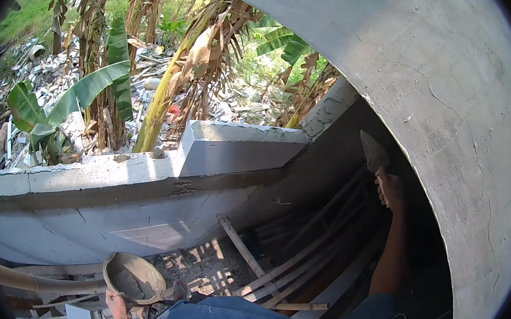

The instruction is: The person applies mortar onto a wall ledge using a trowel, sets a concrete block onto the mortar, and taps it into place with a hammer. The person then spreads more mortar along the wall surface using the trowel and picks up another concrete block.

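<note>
My right hand (390, 189) reaches into the shade at the right, its fingers wrapped round the handle of a trowel (373, 152). The pointed blade tilts up and to the left, close to the shaded wall (331, 142) but with a gap I cannot measure. Low at the left, my left hand (120, 309) grips the rim of a round bowl (110, 271). Wet grey mortar (131, 283) lies in the bowl, which leans a little toward me. The far fingers of the left hand are hidden beneath it.
A pale curved concrete surface (433, 103) bulges in from the right. In front runs a low wall (100, 172), with a white block (238, 151) on it. Bamboo poles (293, 274) lie below me. Beyond the wall, banana plants (163, 95) stand among rubble (143, 81).
</note>
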Motion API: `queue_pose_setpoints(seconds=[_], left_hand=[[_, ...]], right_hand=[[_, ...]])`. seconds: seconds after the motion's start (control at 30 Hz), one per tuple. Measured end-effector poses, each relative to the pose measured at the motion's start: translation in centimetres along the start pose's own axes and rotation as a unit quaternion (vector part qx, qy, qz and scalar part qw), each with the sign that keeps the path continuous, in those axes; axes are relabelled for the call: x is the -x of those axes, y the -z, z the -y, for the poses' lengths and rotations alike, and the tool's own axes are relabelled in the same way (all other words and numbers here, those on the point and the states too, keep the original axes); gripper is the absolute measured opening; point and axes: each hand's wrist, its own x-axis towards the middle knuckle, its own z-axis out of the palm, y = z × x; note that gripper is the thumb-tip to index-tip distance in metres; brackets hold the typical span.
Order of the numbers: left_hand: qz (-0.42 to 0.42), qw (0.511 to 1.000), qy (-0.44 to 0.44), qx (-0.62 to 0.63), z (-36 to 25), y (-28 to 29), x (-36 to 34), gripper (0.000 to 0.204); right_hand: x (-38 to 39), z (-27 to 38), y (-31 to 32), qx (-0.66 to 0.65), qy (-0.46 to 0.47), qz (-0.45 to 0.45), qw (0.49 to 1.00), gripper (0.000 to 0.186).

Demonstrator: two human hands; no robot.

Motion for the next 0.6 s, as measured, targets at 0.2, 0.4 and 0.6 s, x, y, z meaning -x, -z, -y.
queue_pose_setpoints(seconds=[0.2,0.4,0.6], left_hand=[[0.018,0.999,-0.001,-0.040,-2.3,-0.8,0.3,0.023],[0.085,0.991,-0.042,-0.091,-1.7,0.2,-2.6,0.016],[0.157,0.981,-0.008,-0.116,-13.1,-6.1,5.3,0.021]], right_hand=[[11.0,-11.2,-7.5,-0.235,-0.064,0.123,0.962,0.049],[21.6,-14.5,-20.2,-0.358,-0.030,0.217,0.908,0.028],[26.7,-7.6,-29.2,0.064,0.332,0.311,0.888,0.041]])
